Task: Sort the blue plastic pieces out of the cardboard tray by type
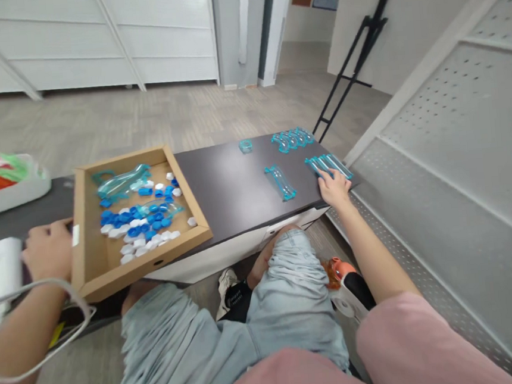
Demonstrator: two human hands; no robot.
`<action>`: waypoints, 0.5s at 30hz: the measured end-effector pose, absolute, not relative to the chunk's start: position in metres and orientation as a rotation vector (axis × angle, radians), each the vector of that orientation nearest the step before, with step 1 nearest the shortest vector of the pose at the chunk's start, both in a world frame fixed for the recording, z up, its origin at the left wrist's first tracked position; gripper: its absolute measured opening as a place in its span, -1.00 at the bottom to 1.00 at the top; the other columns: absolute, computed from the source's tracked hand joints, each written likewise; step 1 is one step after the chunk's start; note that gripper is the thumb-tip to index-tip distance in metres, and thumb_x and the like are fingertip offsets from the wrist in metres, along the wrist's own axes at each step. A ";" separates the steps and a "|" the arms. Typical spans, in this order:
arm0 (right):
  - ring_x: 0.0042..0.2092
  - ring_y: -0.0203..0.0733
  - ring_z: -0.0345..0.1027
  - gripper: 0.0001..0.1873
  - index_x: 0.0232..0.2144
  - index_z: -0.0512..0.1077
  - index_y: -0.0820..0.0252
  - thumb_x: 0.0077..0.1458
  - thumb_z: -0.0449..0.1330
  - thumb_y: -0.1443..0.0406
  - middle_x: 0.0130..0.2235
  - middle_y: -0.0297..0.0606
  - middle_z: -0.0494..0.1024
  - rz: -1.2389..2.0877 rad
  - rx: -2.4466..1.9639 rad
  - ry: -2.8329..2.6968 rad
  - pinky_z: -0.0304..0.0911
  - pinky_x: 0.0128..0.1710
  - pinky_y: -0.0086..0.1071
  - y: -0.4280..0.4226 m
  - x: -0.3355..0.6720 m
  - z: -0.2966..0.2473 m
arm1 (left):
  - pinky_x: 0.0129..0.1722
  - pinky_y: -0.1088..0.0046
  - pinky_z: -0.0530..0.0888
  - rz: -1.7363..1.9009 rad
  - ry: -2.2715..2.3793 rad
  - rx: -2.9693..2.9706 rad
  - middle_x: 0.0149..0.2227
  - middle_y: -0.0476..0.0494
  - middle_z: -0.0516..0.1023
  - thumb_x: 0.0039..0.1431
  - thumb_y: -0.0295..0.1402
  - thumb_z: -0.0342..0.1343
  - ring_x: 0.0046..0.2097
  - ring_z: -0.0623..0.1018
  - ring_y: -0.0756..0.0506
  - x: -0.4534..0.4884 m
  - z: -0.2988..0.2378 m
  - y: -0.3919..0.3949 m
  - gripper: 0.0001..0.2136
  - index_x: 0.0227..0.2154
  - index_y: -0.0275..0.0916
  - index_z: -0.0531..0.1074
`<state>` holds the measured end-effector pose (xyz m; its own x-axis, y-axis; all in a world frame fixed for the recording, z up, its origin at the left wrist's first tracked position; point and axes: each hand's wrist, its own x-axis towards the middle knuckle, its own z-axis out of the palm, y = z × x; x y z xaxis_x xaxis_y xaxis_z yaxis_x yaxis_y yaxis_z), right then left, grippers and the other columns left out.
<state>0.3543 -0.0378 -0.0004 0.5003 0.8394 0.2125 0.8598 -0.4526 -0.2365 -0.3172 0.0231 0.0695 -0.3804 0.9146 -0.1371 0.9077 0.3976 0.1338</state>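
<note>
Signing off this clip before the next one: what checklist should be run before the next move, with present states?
1. Right hand touches the row of tubes at the table right edge: ok.
2. Right fingers closed around a tube: cannot tell.
3. Left hand beside the cardboard tray left wall: ok.
4. Left fingers gripping that wall: cannot tell.
5. Caps lie inside the tray: ok.
6. Single tube lies apart from the right hand: ok.

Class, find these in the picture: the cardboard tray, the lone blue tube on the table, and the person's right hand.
cardboard tray (124, 274), head view, front outer wall.
lone blue tube (281, 182), head view, middle of its length.
right hand (334, 188), head view, back of the hand.
</note>
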 end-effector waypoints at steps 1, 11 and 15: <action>0.46 0.35 0.31 -0.38 0.48 0.58 -0.03 0.55 0.01 0.15 0.48 0.17 0.47 -0.093 -2.433 -1.423 0.18 0.44 0.34 -0.039 0.355 -0.001 | 0.55 -0.15 0.31 0.072 2.512 1.632 0.58 -0.69 0.19 0.52 -0.14 -0.48 0.58 0.26 -0.49 -0.324 0.066 0.020 -0.22 0.57 -0.42 0.24; 0.24 0.33 0.57 -0.40 0.36 0.61 0.05 0.52 0.09 -0.04 0.25 0.31 0.60 -0.094 -1.879 -1.688 0.29 0.34 0.27 -0.011 0.270 0.032 | 0.46 -0.09 0.33 0.282 2.439 1.742 0.46 -0.65 0.30 0.67 -0.35 -0.31 0.49 0.36 -0.55 -0.340 0.053 0.021 -0.40 0.54 -0.50 0.34; 0.10 0.19 0.62 -0.56 0.26 0.63 0.02 0.53 0.15 0.06 0.08 0.02 0.71 0.172 -1.374 -2.191 0.38 0.26 0.11 0.013 0.145 0.074 | 0.44 -0.08 0.35 0.323 2.490 1.726 0.45 -0.66 0.35 0.63 -0.36 -0.26 0.45 0.39 -0.55 -0.341 0.046 0.023 -0.40 0.52 -0.47 0.40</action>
<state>0.1446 0.0126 0.0742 -0.3321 0.8648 0.3767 0.7953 0.4714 -0.3811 -0.3409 0.0235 0.0465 -0.3551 0.9339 0.0424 0.9137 0.3371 0.2269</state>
